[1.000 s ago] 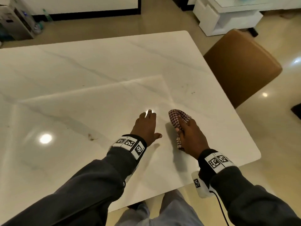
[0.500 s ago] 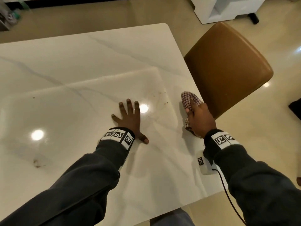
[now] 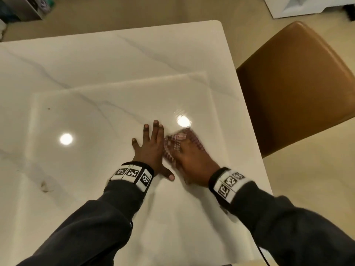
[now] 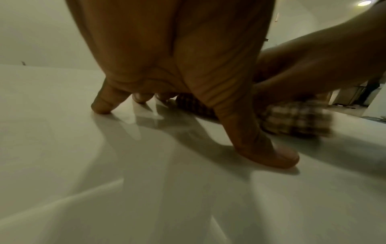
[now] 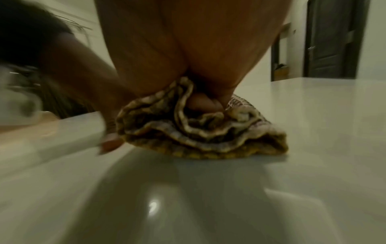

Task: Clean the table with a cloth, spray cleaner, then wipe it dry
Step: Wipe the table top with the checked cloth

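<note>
Head view: right hand presses a bunched red-and-white checked cloth onto the glossy white marble-patterned table, near the table's right edge, on the side where a tan leather-look chair stands. Right wrist view shows the cloth crumpled in folds under the palm, fingers curled into the fabric, so the grip is closed on the cloth and bearing down. Left hand lies flat on the table just beside the cloth, fingers straight and spread, holding nothing; left wrist view confirms fingertips and thumb planted on the surface, with the cloth blurred at the thumb side. Judgement: step in hand is a wiping pass with the cloth; whether it is the first clean or the final drying cannot be told, since no spray bottle is in sight. A small brownish smear and a dark speck lie on the table well to the left of the left hand. Next move probably calls for carrying the cloth across toward those marks under steady downward pressure, lifting the left hand clear of the path.
</note>
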